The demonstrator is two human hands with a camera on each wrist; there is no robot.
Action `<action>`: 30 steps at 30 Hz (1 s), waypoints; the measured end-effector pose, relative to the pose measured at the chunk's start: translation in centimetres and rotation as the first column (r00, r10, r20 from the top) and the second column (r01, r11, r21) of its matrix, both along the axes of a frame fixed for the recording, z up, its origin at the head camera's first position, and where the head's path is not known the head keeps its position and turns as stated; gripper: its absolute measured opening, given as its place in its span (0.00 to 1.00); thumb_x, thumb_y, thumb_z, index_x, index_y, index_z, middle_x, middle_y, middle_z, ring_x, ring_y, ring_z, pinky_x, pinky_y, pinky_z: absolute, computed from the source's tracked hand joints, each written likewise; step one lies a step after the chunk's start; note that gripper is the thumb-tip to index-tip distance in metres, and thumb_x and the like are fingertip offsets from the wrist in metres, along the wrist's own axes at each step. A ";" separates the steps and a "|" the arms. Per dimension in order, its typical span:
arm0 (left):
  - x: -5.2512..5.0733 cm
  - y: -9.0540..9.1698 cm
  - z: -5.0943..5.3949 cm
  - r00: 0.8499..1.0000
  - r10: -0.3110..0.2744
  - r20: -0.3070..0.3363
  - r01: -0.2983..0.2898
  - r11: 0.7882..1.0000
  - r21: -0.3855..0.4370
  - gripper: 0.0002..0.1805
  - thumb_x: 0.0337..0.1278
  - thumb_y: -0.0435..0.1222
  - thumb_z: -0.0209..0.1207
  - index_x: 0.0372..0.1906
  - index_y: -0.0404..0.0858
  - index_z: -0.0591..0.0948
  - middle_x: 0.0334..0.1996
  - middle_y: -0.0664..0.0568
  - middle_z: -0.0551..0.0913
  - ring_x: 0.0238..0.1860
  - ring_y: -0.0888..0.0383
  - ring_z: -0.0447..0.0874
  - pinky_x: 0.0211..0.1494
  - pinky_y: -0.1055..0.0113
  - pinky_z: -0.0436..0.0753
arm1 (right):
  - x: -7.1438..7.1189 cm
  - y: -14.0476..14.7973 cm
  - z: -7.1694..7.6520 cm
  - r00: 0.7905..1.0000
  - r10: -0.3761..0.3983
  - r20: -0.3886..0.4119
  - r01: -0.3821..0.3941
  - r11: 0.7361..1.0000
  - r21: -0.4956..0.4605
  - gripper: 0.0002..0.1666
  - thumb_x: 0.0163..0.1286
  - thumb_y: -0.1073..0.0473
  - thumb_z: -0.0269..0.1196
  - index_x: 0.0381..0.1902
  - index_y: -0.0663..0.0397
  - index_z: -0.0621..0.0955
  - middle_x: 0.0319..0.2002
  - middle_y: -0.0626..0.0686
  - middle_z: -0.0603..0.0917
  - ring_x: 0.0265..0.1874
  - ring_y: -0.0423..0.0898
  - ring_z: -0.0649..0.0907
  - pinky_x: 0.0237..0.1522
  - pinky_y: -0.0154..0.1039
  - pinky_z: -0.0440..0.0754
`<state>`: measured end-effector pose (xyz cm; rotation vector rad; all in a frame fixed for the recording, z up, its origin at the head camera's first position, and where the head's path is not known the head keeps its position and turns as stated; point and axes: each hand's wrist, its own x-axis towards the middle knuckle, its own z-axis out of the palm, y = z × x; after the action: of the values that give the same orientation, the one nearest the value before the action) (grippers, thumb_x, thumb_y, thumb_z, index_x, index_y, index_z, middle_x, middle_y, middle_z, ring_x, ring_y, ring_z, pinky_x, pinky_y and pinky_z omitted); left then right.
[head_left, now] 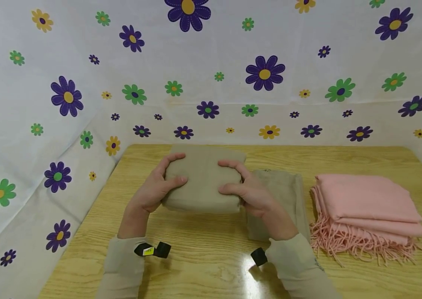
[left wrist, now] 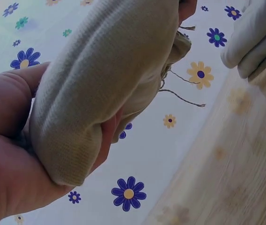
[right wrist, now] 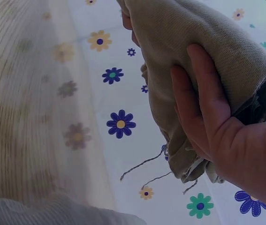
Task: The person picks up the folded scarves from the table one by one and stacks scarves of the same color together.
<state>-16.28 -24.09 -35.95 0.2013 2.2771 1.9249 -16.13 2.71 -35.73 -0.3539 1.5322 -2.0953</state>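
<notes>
Between both hands a folded beige scarf (head_left: 203,182) is held up off the table. My left hand (head_left: 153,189) grips its left side, thumb on top and fingers curled round beneath, as the left wrist view shows on the thick folded edge of the scarf (left wrist: 95,79). At the other side my right hand (head_left: 253,193) grips it likewise, thumb and index finger on top. In the right wrist view, other fingers of the right hand (right wrist: 240,145) press against the underside of the scarf (right wrist: 189,37), and loose fringe threads hang from it.
A second folded beige cloth (head_left: 282,199) lies on the wooden table (head_left: 196,257), partly under my right forearm. To its right lies a folded pink scarf (head_left: 368,199) with fringe along its front. A white flower-patterned sheet (head_left: 211,54) borders the table at the back and sides.
</notes>
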 end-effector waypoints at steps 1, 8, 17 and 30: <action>0.1 0.2 0.2 1.000 0.000 -0.004 0.000 1.000 0.006 0.35 0.63 0.31 0.62 0.72 0.47 0.62 0.67 0.41 0.56 0.61 0.43 0.60 0.56 0.58 0.71 | 0.1 0.1 0.1 1.000 0.001 -0.008 -0.001 1.000 -0.006 0.40 0.63 0.73 0.63 0.71 0.46 0.66 0.55 0.55 0.76 0.38 0.43 0.85 0.31 0.33 0.82; 0.5 1.1 0.7 0.999 -0.018 -0.045 0.018 1.000 -0.004 0.35 0.62 0.30 0.63 0.72 0.46 0.64 0.66 0.42 0.58 0.59 0.45 0.61 0.56 0.58 0.70 | 0.6 1.2 0.3 0.997 0.017 -0.069 -0.019 1.000 -0.025 0.41 0.63 0.75 0.62 0.72 0.50 0.64 0.59 0.57 0.72 0.48 0.46 0.81 0.42 0.37 0.82; 0.8 2.2 0.5 0.996 -0.054 -0.075 0.050 0.997 -0.054 0.36 0.60 0.32 0.65 0.71 0.49 0.66 0.66 0.43 0.60 0.61 0.45 0.62 0.58 0.57 0.68 | 1.1 3.2 0.3 0.990 0.039 -0.133 -0.034 0.999 0.042 0.41 0.65 0.73 0.62 0.73 0.51 0.63 0.63 0.58 0.67 0.52 0.48 0.78 0.45 0.39 0.81; 1.8 5.0 0.6 0.986 -0.126 -0.111 0.124 0.992 -0.024 0.33 0.59 0.32 0.66 0.68 0.53 0.69 0.63 0.44 0.64 0.57 0.45 0.66 0.54 0.56 0.73 | 2.8 7.4 0.5 0.980 0.076 -0.183 -0.052 0.990 0.132 0.41 0.68 0.69 0.64 0.74 0.47 0.61 0.62 0.58 0.69 0.52 0.47 0.79 0.48 0.39 0.81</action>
<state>-14.49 -19.09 -35.37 0.4504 2.2892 1.8749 -13.31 10.08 -35.25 -0.5604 1.7287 -1.9494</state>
